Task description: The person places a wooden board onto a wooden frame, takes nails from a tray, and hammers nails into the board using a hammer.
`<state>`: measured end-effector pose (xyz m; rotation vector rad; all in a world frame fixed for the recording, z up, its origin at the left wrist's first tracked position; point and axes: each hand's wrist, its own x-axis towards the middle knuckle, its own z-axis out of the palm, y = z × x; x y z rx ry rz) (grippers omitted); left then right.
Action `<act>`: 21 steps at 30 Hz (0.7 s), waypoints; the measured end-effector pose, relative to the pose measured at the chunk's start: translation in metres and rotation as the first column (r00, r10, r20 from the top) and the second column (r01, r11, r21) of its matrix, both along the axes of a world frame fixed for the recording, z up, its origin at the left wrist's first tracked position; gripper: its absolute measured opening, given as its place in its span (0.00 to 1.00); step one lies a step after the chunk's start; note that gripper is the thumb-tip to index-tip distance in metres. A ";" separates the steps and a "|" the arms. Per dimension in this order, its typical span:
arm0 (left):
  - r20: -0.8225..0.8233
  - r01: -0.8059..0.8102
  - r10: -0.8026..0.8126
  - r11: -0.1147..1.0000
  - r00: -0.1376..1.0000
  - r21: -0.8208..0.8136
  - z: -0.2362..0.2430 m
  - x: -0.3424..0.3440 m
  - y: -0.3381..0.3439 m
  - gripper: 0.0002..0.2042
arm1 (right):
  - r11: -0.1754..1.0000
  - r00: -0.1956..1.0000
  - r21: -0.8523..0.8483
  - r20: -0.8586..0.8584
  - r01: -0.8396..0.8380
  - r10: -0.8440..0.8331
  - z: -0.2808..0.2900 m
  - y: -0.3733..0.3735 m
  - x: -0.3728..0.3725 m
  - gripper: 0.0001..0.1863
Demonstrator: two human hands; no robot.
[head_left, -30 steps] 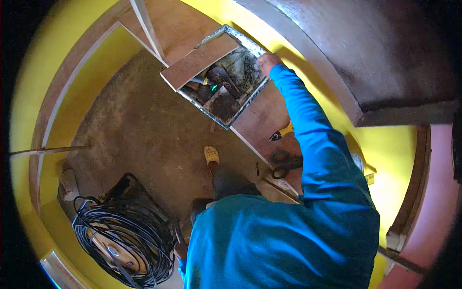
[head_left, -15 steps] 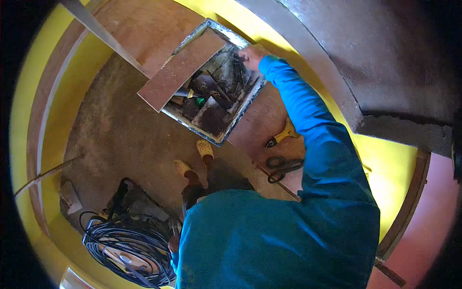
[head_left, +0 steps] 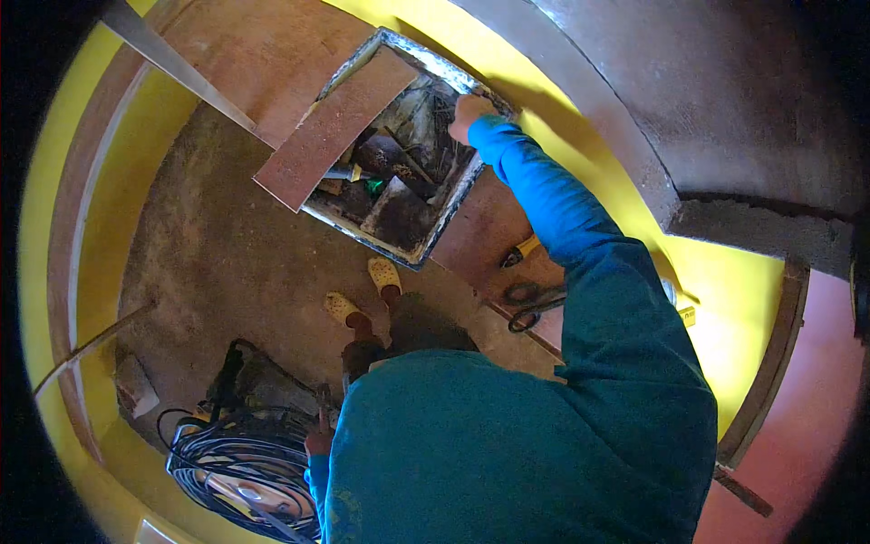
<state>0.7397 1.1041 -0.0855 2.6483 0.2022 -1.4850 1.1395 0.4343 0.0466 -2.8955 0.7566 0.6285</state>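
My right hand [head_left: 468, 113], fingers curled, reaches into the right side of a worn, pale-rimmed box [head_left: 462, 177]; what is in its fingers is hidden. A flat brown board [head_left: 333, 125] lies slanted across the box's left part. Inside are dark square pieces [head_left: 399, 213], a tool with a pale yellow collar [head_left: 349, 172], a small green object [head_left: 375, 187] and thin debris. At the lower edge my left hand [head_left: 319, 440], partly hidden by my body, is closed around a narrow upright item that I cannot make out, beside a big coil of black cable [head_left: 231, 471].
The box sits on a reddish board surface [head_left: 476, 227] with a yellow tool [head_left: 521, 249] and black looped item [head_left: 526, 308]. Long pale strips [head_left: 181, 68] cross at left. A concrete ledge [head_left: 743, 109] is at upper right, above yellow walls. My sandalled feet [head_left: 382, 270] stand on brown floor.
My right hand has moved from the box's rim slightly inward and down into it. The whole view has shifted, the box appearing further left, and both my feet now show.
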 end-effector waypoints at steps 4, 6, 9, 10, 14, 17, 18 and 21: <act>-0.008 0.016 -0.016 1.000 1.000 -0.002 -0.005 0.004 0.007 0.22 | 0.981 0.979 -0.069 0.087 -0.181 0.186 0.019 0.010 -0.016 0.12; -0.008 0.011 -0.011 1.000 1.000 0.002 -0.005 0.001 0.014 0.22 | 0.830 0.853 -0.215 -0.027 -0.514 0.521 0.004 0.016 -0.025 0.10; -0.015 0.021 -0.021 1.000 1.000 0.001 -0.006 0.002 0.017 0.22 | 0.809 0.808 0.051 -0.037 -0.586 0.588 -0.031 0.007 -0.039 0.08; -0.017 0.028 -0.028 1.000 0.999 -0.006 -0.009 0.005 0.017 0.22 | 0.786 0.786 0.057 -0.028 -0.615 0.617 -0.030 0.006 -0.043 0.09; -0.023 0.037 -0.038 0.999 0.999 -0.013 -0.014 0.006 0.018 0.23 | 0.745 0.741 0.007 -0.104 -0.667 0.663 -0.008 0.012 -0.047 0.08; -0.025 0.037 -0.037 0.999 0.999 -0.015 -0.016 -0.001 0.020 0.23 | 0.719 0.693 0.083 -0.213 -0.690 0.689 -0.004 0.017 -0.038 0.08; -0.029 0.039 -0.039 0.999 0.999 -0.018 -0.018 -0.001 0.020 0.23 | 0.717 0.690 0.082 -0.216 -0.692 0.691 -0.001 0.020 -0.037 0.08; -0.028 0.029 -0.029 0.999 0.999 -0.017 -0.022 -0.009 0.023 0.23 | 0.654 0.586 0.129 -0.340 -0.746 0.736 -0.010 0.026 -0.031 0.08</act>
